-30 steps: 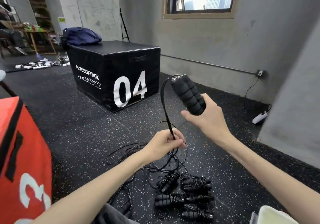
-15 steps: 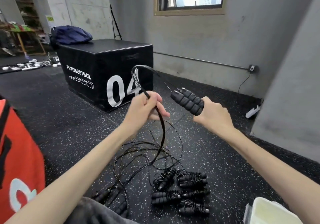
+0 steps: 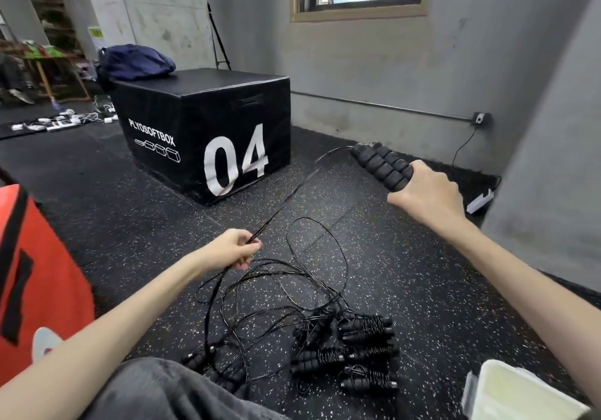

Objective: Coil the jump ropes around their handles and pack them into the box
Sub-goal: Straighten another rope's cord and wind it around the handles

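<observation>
Gripping a pair of black foam handles (image 3: 382,167) in the right hand (image 3: 426,191), fingers curled round their lower ends, held up over the floor (image 3: 406,257). Left hand (image 3: 232,250) pinches the rope (image 3: 286,203), which runs taut from the handle tips down to it. Slack rope (image 3: 312,257) lies in loose loops on the floor below the left hand. Four coiled rope bundles (image 3: 351,354) sit grouped on the floor just beside the slack. Pale box (image 3: 517,397) at the near right floor edge, partly cut off.
</observation>
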